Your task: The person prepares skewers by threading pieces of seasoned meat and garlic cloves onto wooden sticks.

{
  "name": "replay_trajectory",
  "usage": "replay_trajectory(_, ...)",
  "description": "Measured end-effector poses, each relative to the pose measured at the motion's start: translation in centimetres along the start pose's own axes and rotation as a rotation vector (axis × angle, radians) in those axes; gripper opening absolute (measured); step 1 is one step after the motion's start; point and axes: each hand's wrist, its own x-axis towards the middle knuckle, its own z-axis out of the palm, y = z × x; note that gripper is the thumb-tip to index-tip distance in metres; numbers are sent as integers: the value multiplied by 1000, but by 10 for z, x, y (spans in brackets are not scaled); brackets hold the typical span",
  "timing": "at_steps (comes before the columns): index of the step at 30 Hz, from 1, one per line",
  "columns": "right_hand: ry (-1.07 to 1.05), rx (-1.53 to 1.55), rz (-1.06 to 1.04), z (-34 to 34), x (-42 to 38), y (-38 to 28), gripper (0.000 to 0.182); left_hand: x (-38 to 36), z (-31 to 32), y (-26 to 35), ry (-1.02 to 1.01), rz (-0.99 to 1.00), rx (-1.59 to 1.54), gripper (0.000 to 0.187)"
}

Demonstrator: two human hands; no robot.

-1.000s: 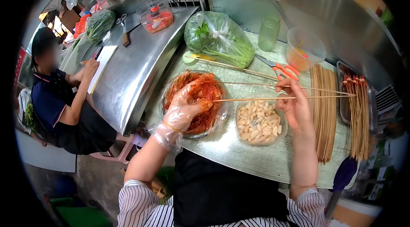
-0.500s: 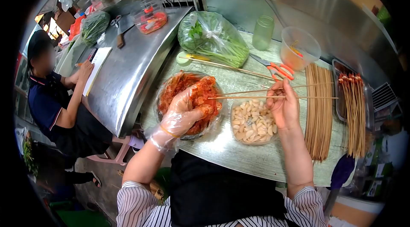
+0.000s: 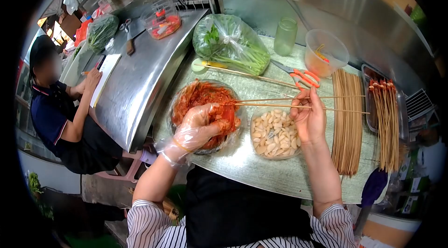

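Observation:
My left hand (image 3: 192,129), in a clear plastic glove, is closed on red-sauced meat (image 3: 189,101) at the right side of a round bowl (image 3: 173,124). The tips of two thin wooden skewers (image 3: 266,104) reach into that meat at its fingers. My bare right hand (image 3: 310,117) pinches both skewers between thumb and fingers, their blunt ends pointing right. Below them, just left of my right wrist, sits a clear tub of peeled garlic cloves (image 3: 275,136). How deep the tips go into the meat is hidden.
A row of bare skewers (image 3: 346,126) lies right of my hand, beside a tray with loaded skewers (image 3: 383,122). Behind are orange-handled scissors (image 3: 304,78), a plastic tub (image 3: 326,52), a glass jar (image 3: 285,37) and bagged greens (image 3: 231,45). A person (image 3: 58,108) sits at the left steel counter.
My left hand's fingers have come down and curled closer on the meat at the skewer tips. The skewers now slope, tips slightly higher. My right hand keeps its pinch.

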Motion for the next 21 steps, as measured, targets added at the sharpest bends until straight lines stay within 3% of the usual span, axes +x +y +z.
replay_trajectory(2,6,1,-9,1,0,-1,37,0,1,4,-6,18,46,29)
replay_trajectory(10,13,19,-32,1,-1,-2,38,-4,0,13,-110,-149,-521,42)
replay_trajectory(21,19,98,34,-17,10,-13,35,-7,-2,-4,-169,-87,-848,58)
